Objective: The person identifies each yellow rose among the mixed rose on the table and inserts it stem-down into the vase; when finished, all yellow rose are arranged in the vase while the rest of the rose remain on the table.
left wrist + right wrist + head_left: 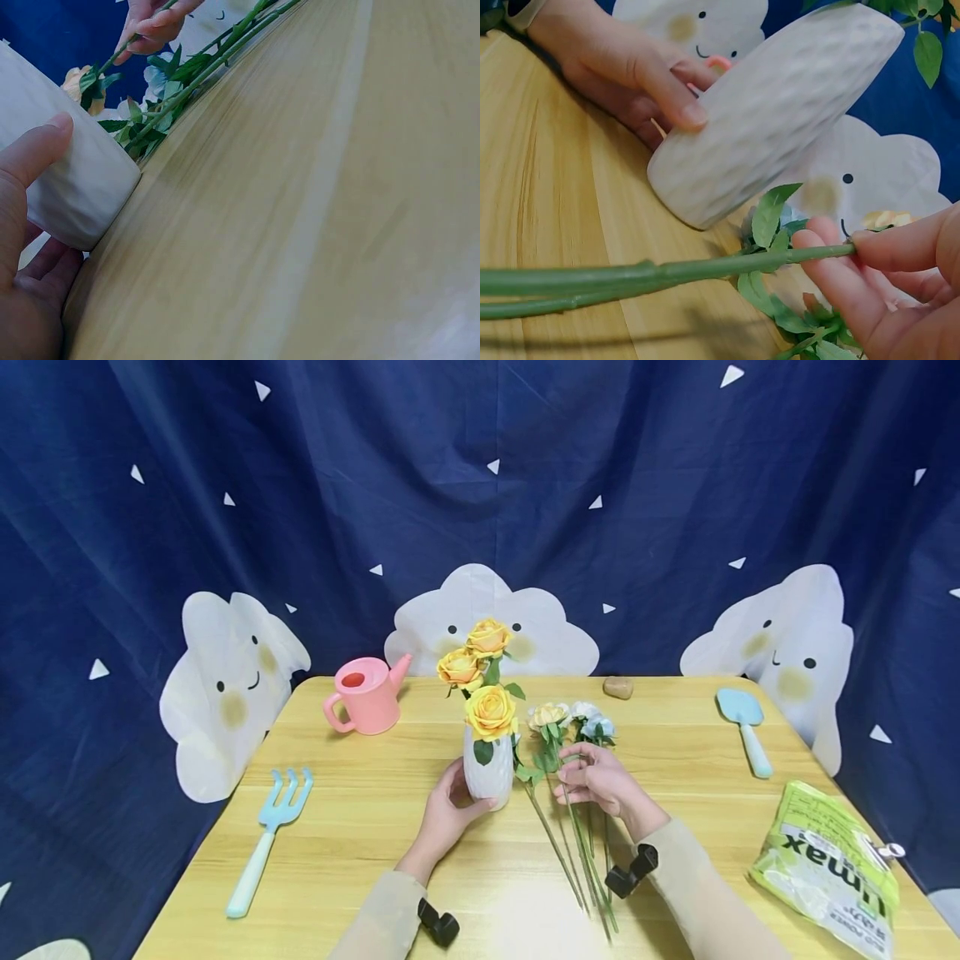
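A white dimpled vase (486, 777) stands on the table with several yellow roses (491, 713) in it. My left hand (448, 817) holds its lower part, thumb in front. To the right of the vase, my right hand (604, 782) pinches a green stem (705, 268) between thumb and fingers. That stem carries a pale yellow flower (549, 716), seen in the left wrist view as a peach-coloured bloom (76, 86). Beneath and behind the right hand lie more stems, with a light blue flower (597, 727) and a white flower (583, 710).
At the back left is a pink watering can (369, 700); a light blue hand fork (272, 827) lies in front of it. On the right are a light blue trowel (742, 714) and a green-and-white bag (828, 868) with a clip. A brown stone (618, 687) sits at the back edge.
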`<control>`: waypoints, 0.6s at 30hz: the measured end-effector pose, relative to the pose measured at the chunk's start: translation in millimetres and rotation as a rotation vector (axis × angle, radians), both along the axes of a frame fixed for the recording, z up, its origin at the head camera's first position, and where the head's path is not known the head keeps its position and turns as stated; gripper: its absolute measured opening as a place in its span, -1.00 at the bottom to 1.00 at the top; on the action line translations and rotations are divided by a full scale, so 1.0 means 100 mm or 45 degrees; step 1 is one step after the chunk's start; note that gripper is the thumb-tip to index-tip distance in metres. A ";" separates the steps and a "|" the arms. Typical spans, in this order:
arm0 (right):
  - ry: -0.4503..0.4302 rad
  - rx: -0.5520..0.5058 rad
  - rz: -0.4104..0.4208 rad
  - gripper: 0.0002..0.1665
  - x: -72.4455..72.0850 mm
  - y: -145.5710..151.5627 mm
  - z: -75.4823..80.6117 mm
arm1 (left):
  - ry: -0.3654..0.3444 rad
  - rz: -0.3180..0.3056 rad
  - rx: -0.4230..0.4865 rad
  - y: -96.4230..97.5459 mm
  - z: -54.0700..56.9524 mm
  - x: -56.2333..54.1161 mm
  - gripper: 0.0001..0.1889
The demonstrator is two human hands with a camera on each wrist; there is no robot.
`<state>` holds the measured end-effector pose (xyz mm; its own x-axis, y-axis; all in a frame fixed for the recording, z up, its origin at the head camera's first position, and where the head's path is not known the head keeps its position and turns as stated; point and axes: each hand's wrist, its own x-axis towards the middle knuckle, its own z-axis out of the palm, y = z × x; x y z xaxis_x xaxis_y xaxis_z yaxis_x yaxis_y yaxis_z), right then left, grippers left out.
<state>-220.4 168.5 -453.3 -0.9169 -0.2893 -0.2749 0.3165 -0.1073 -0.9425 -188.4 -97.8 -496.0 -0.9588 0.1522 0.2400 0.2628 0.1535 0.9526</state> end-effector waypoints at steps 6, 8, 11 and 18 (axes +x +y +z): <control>0.081 -0.139 0.003 -0.53 0.04 0.02 0.09 | -0.006 -0.001 -0.002 0.00 0.00 0.00 -0.24; 0.107 -0.161 0.003 -0.58 0.04 0.02 0.12 | -0.006 -0.001 -0.001 0.00 0.00 0.00 -0.24; 0.144 -0.180 0.007 -0.55 0.05 0.03 0.18 | -0.005 -0.001 0.000 0.00 0.01 0.00 -0.24; 0.234 -0.196 -0.042 -0.46 0.08 0.01 0.33 | -0.005 -0.005 0.000 0.00 0.01 0.00 -0.24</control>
<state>-211.9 169.0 -420.7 -0.9572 -0.2838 -0.0577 0.1352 -0.2617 -0.9556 -188.2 -97.9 -495.2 -0.9592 0.1558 0.2358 0.2592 0.1525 0.9537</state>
